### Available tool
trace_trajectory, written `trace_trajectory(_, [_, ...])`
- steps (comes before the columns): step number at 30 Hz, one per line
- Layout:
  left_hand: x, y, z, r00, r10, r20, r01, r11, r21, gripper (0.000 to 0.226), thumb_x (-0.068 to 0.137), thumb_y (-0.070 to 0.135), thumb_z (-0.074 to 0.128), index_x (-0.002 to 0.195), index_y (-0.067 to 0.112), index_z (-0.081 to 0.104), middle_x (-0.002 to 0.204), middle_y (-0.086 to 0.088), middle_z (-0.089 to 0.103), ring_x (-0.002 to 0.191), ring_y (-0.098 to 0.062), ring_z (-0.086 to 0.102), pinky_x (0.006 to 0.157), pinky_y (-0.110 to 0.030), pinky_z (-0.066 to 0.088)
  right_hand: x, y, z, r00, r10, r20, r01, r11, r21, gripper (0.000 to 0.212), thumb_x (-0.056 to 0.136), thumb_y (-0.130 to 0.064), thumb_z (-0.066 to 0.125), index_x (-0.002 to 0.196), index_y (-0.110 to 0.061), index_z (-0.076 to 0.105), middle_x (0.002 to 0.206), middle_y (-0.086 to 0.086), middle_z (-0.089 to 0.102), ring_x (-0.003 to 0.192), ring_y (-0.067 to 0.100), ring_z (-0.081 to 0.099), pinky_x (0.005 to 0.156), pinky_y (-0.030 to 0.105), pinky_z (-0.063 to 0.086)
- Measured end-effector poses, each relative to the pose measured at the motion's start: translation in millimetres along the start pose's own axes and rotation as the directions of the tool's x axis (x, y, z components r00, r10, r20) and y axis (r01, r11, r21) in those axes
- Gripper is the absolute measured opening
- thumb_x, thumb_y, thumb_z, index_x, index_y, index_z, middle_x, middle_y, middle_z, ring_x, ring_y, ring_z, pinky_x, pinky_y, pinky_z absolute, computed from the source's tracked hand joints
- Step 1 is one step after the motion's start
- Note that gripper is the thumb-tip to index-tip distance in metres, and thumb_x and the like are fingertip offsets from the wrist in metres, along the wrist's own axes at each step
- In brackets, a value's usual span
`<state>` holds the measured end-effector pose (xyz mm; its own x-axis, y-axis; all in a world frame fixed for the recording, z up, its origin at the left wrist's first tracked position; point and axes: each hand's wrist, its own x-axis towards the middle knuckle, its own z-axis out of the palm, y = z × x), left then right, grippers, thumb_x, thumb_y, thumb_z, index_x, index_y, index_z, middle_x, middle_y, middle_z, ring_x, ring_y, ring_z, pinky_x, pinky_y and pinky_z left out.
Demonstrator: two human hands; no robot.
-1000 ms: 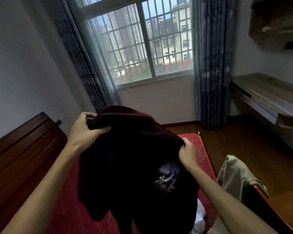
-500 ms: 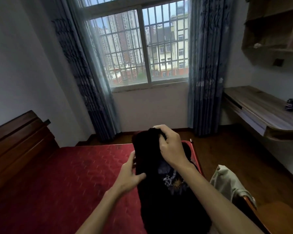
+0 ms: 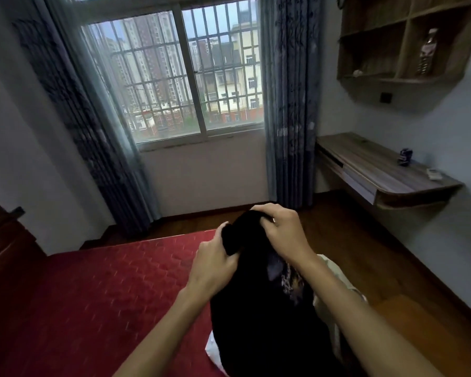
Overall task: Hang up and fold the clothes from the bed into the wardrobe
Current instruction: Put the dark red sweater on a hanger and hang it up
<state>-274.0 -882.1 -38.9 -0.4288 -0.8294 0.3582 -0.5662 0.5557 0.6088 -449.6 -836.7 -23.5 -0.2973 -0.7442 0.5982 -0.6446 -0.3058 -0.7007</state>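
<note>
Fingers [image 3: 267,210] of right hand [image 3: 286,232] curl over bunched top of dark garment [image 3: 259,317], lower centre. Left hand [image 3: 215,263] grips the same edge, just beside. Garment hangs over red bed [image 3: 93,289]. Step: gathering for fold. Next likely needs a flat lay-down or the wardrobe, not in view.

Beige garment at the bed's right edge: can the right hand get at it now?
Probably not yet: the right hand grips the dark garment, which hangs in front of most of the beige garment.
</note>
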Motion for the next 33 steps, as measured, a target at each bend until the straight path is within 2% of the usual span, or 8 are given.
trace_trajectory(4, [17, 14, -36, 0.994, 0.021, -0.105, -0.030, 0.996, -0.089, 0.045, 0.081, 0.024, 0.078, 0.122, 0.030, 0.064, 0.105, 0.012, 0.073, 0.100, -0.005, 0.067, 0.078, -0.006, 0.044, -4, 20, -12, 0.992, 0.078, -0.102, -0.076, 0.997, 0.027, 0.014, 0.083, -0.020, 0.076, 0.097, -0.021, 0.075, 0.096, -0.012, 0.072, 0.092, 0.002, 0.065, 0.082, 0.016, 0.049])
trace_trajectory(7, [19, 24, -70, 0.994, 0.021, -0.108, -0.038, 0.987, -0.155, 0.045, 0.080, 0.023, 0.081, 0.122, 0.028, 0.066, 0.106, 0.017, 0.072, 0.100, 0.001, 0.066, 0.088, -0.019, 0.052, -34, 61, -9, 0.958, 0.284, 0.046, -0.282, 0.958, -0.056, 0.018, 0.085, -0.018, 0.075, 0.102, -0.022, 0.072, 0.104, -0.011, 0.069, 0.096, -0.001, 0.062, 0.090, 0.020, 0.051])
trace_trajectory(11, [13, 33, -114, 0.995, 0.078, -0.066, -0.092, 0.962, -0.257, 0.047, 0.080, 0.016, 0.082, 0.121, 0.030, 0.066, 0.110, 0.013, 0.073, 0.106, -0.002, 0.067, 0.094, -0.030, 0.055, -81, 98, 34, 0.768, 0.502, 0.398, -0.459, 0.864, -0.205, 0.060, 0.085, -0.013, 0.073, 0.140, -0.018, 0.049, 0.142, 0.004, 0.051, 0.132, 0.017, 0.049, 0.112, 0.028, 0.037])
trace_trajectory(15, [-5, 40, -158, 0.986, 0.160, -0.046, -0.166, 0.948, -0.270, 0.052, 0.076, 0.000, 0.079, 0.120, 0.024, 0.067, 0.114, 0.007, 0.072, 0.109, -0.007, 0.066, 0.091, -0.021, 0.054, -75, 86, 73, 0.681, 0.458, 0.572, -0.526, 0.849, -0.052, 0.105, 0.073, -0.034, 0.079, 0.157, -0.021, 0.018, 0.158, 0.002, 0.029, 0.143, 0.022, 0.035, 0.117, 0.039, 0.033])
trace_trajectory(20, [-30, 28, -211, 0.964, 0.157, -0.214, -0.202, 0.957, -0.210, 0.054, 0.074, -0.001, 0.076, 0.118, 0.030, 0.067, 0.112, 0.013, 0.072, 0.109, -0.005, 0.066, 0.089, -0.015, 0.051, -54, 46, 91, 0.430, 0.270, 0.862, -0.788, 0.578, 0.212, 0.069, 0.063, 0.000, 0.069, 0.130, -0.006, 0.057, 0.107, 0.010, 0.070, 0.089, 0.019, 0.071, 0.083, 0.037, 0.059])
trace_trajectory(26, [-54, 13, -254, 0.918, 0.082, -0.387, -0.183, 0.955, -0.232, 0.058, 0.073, 0.001, 0.073, 0.105, 0.049, 0.071, 0.107, 0.016, 0.073, 0.105, -0.005, 0.067, 0.091, -0.020, 0.052, -76, 32, 129, 0.121, 0.145, 0.982, -0.967, 0.241, 0.084, 0.077, 0.038, -0.044, 0.100, 0.099, -0.004, 0.075, 0.098, 0.013, 0.073, 0.087, 0.026, 0.071, 0.081, 0.037, 0.052])
trace_trajectory(30, [-68, -3, -277, 0.914, 0.068, -0.400, -0.166, 0.962, -0.217, 0.054, 0.075, 0.001, 0.070, 0.118, 0.034, 0.068, 0.117, 0.004, 0.072, 0.114, -0.016, 0.065, 0.097, -0.028, 0.052, -92, 10, 147, 0.095, 0.175, 0.980, -0.958, 0.285, 0.042, 0.111, 0.027, -0.057, 0.097, 0.117, 0.001, 0.066, 0.111, 0.017, 0.072, 0.101, 0.029, 0.069, 0.092, 0.041, 0.050])
trace_trajectory(33, [-83, -25, -301, 0.908, -0.010, -0.418, -0.073, 0.980, -0.182, 0.057, 0.084, -0.005, 0.067, 0.109, 0.046, 0.069, 0.109, 0.015, 0.073, 0.108, -0.005, 0.066, 0.096, -0.026, 0.053, -89, -8, 142, 0.271, 0.132, 0.953, -0.931, 0.288, 0.225, 0.114, 0.033, -0.063, 0.093, 0.127, -0.005, 0.063, 0.115, 0.019, 0.069, 0.104, 0.033, 0.067, 0.095, 0.047, 0.053])
